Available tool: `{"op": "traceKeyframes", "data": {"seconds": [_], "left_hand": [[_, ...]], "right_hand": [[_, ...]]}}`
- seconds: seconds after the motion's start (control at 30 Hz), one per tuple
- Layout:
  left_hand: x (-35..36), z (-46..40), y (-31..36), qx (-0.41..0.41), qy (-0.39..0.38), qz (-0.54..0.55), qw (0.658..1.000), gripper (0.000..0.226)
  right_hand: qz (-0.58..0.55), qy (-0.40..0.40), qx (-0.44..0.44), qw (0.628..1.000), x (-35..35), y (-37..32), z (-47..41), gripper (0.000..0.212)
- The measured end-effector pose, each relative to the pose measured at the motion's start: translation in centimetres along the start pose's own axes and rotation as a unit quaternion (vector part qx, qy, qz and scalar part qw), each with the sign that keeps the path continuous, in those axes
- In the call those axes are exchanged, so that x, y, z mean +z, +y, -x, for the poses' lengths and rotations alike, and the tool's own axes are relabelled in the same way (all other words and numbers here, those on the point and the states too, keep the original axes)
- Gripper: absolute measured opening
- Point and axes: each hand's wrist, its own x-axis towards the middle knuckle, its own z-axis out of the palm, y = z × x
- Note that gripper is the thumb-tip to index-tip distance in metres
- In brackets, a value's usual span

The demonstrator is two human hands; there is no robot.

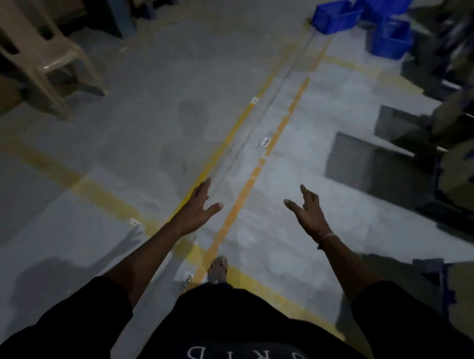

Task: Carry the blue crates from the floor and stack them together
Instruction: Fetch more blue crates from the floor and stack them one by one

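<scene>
Crates (336, 16) sit far ahead of us on the floor at the top right, three blue ones bunched close together beside the yellow lines (246, 185), and both our hands are well apart from them. Our left hand (198, 210) is held out with fingers straight and relaxed, gripping nothing; our right hand (309, 212) is likewise empty, its fingers loosely spread with a couple curled in. We judge the step in hand to be the walk over to fetch a crate, so nothing is carried yet. To do it well we should follow the lines, keeping off the chair (43, 48) on the left and the dark racks (450, 112) on the right. On arrival we would take the nearest crate first, one hand on each short side under the rim, lifting it level. Which crate is free of the others we cannot tell from here; the view is blurred.
</scene>
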Motion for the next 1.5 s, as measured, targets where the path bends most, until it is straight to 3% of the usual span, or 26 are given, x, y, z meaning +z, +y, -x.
{"op": "traceKeyframes", "data": {"seconds": [0.47, 0.77, 1.0, 1.23, 1.5], "left_hand": [[-2.2, -33.9, 12.7, 0.090, -0.172, -0.110, 0.975, 0.088], [0.8, -56.0, 23.1, 0.106, -0.173, -0.102, 0.974, 0.089], [1.0, -71.1, 31.7, 0.114, -0.161, -0.076, 0.977, 0.087], [1.0, -87.7, 36.6, 0.104, -0.164, -0.059, 0.979, 0.088], [-2.0, -110.4, 44.8, 0.114, -0.187, -0.082, 0.972, 0.088]], "right_hand": [[-0.143, 0.151, 0.134, 0.969, -9.9, -1.2, -20.8, 0.086], [-0.150, 0.176, 0.143, 0.962, -21.4, -0.1, -41.2, 0.086], [-0.133, 0.165, 0.135, 0.968, -30.8, -2.8, -56.2, 0.105], [-0.110, 0.164, 0.143, 0.970, -37.4, -4.5, -72.4, 0.093], [-0.128, 0.201, 0.169, 0.956, -43.4, -8.7, -92.3, 0.097]]}}
